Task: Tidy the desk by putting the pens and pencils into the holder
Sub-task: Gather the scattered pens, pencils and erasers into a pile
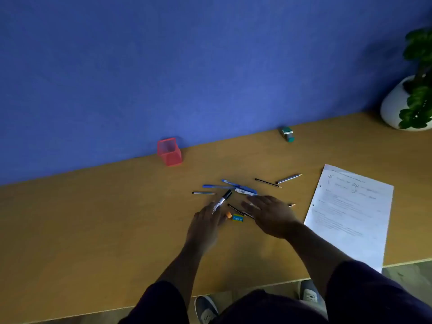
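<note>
Red mesh holder [170,152] empty at desk [93,218] back edge, well apart from pens. Left hand [207,222] pinches black-capped marker [222,201]; right hand [271,215] spread flat over pencils [238,210] mid-desk. Advice: gather several parallel, lift as bundle, drop tips down.

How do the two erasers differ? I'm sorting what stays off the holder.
The teal eraser sits far back by the blue wall, away from the pens; the yellow-blue eraser lies near the front, between the hands, among the pens. The teal one is plain with a pale band; the other carries printed lettering. Both are small blocks resting on the desk, untouched by either hand.
</note>
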Demonstrator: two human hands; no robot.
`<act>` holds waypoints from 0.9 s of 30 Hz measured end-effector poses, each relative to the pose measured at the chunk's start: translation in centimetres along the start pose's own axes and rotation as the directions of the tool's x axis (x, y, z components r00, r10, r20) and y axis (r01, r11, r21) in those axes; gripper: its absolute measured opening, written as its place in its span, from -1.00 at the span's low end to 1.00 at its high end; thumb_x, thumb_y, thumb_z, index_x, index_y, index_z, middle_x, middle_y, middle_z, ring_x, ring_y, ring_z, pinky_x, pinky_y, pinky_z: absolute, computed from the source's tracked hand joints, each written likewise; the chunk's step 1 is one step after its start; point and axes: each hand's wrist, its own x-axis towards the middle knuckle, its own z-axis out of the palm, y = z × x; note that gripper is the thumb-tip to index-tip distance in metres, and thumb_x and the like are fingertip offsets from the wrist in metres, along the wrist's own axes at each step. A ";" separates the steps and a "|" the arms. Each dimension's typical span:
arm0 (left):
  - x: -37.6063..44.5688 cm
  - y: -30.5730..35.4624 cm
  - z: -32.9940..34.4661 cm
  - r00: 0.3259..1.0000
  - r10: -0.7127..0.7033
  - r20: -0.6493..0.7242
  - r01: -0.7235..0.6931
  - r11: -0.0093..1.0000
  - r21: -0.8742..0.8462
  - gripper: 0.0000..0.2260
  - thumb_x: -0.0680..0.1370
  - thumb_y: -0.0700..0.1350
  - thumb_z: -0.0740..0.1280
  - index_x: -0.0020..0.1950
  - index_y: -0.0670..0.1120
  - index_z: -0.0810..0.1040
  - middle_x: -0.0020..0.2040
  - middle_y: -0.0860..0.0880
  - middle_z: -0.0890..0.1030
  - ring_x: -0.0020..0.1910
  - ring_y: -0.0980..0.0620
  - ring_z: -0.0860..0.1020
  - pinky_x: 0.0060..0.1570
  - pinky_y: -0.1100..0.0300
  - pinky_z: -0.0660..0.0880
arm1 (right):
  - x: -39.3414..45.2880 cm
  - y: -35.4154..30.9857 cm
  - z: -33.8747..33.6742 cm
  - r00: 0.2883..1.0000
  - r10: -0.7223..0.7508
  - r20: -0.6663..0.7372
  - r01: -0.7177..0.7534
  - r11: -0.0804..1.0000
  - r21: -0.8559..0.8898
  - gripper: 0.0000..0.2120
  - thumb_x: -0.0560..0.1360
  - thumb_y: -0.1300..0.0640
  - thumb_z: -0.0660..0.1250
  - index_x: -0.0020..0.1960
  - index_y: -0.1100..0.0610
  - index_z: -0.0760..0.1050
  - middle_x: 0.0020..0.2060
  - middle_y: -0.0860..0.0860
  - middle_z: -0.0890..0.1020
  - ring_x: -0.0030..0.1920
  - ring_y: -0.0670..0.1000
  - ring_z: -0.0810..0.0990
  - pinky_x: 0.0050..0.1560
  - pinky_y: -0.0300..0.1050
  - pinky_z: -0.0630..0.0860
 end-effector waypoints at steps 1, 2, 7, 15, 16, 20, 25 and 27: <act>0.2 -0.1 0.2 0.998 -0.016 0.066 0.015 1.000 0.014 -0.58 0.69 -0.02 0.15 0.55 -0.05 0.29 0.57 -0.10 0.27 0.47 -0.05 0.34 0.30 0.04 0.40 | 0.3 -0.3 0.2 0.999 -0.023 0.036 0.023 1.000 -0.008 -0.50 0.57 0.04 0.25 0.51 0.00 0.31 0.42 0.08 0.48 0.37 0.09 0.49 0.28 0.04 0.49; 0.3 -0.1 0.3 0.995 -0.032 0.096 0.033 0.999 -0.004 -0.60 0.68 -0.06 0.14 0.53 -0.03 0.30 0.59 -0.09 0.21 0.50 -0.05 0.29 0.33 0.03 0.37 | 0.5 -0.6 0.3 0.997 -0.041 0.071 0.041 0.999 -0.001 -0.51 0.58 0.06 0.24 0.50 0.00 0.32 0.42 0.07 0.47 0.38 0.10 0.48 0.28 0.05 0.49; 0.2 0.0 1.2 0.974 -0.154 0.169 0.170 0.982 -0.085 -0.64 0.61 -0.18 0.18 0.41 -0.04 0.43 0.61 -0.04 0.19 0.52 -0.03 0.25 0.34 0.01 0.30 | 0.8 -2.2 1.8 0.959 -0.028 0.282 0.034 0.999 -0.018 -0.47 0.61 0.14 0.12 0.56 -0.07 0.17 0.57 0.06 0.19 0.52 0.12 0.24 0.42 0.09 0.29; -0.5 -1.3 1.9 0.975 -0.206 0.086 0.214 0.972 -0.099 -0.65 0.69 0.04 0.10 0.37 -0.02 0.52 0.45 0.02 0.41 0.36 -0.03 0.39 0.24 0.03 0.36 | 2.1 -3.2 2.1 0.944 -0.046 0.326 0.066 0.997 -0.050 -0.48 0.63 0.14 0.13 0.57 0.02 0.14 0.54 0.08 0.26 0.47 0.12 0.31 0.40 0.10 0.35; -0.5 -1.5 2.0 0.974 -0.210 0.080 0.218 0.971 -0.098 -0.65 0.69 0.06 0.11 0.37 -0.01 0.52 0.42 0.03 0.43 0.33 -0.03 0.41 0.22 0.03 0.37 | 2.3 -3.5 2.2 0.938 -0.048 0.342 0.068 0.997 -0.046 -0.48 0.63 0.14 0.13 0.57 0.03 0.13 0.54 0.08 0.26 0.46 0.13 0.32 0.38 0.11 0.37; -1.1 -1.7 1.9 0.981 -0.180 0.067 0.187 0.976 -0.116 -0.66 0.65 0.12 0.21 0.39 0.07 0.50 0.29 0.01 0.50 0.24 -0.05 0.49 0.16 0.00 0.40 | 3.1 -4.6 2.1 0.928 -0.034 0.372 0.041 0.999 -0.009 -0.45 0.63 0.14 0.12 0.58 0.01 0.07 0.56 0.04 0.22 0.46 0.12 0.31 0.32 0.12 0.44; -1.5 -1.9 2.1 0.963 -0.259 0.069 0.267 0.954 -0.138 -0.70 0.62 0.11 0.25 0.30 0.03 0.50 0.23 0.00 0.48 0.20 -0.02 0.48 0.11 0.05 0.40 | 3.9 -5.6 2.5 0.905 -0.013 0.426 -0.002 0.999 0.035 -0.40 0.63 0.10 0.15 0.60 -0.02 -0.01 0.59 0.02 0.09 0.49 0.14 0.26 0.30 0.16 0.47; -1.6 -2.3 2.1 0.949 -0.308 0.072 0.315 0.937 -0.147 -0.71 0.60 0.13 0.26 0.22 -0.01 0.52 0.22 0.01 0.46 0.18 -0.01 0.49 0.08 0.06 0.40 | 4.4 -6.0 2.6 0.901 -0.011 0.433 -0.019 0.998 0.065 -0.37 0.62 0.08 0.18 0.60 0.00 -0.02 0.60 0.02 0.06 0.47 0.14 0.26 0.24 0.14 0.50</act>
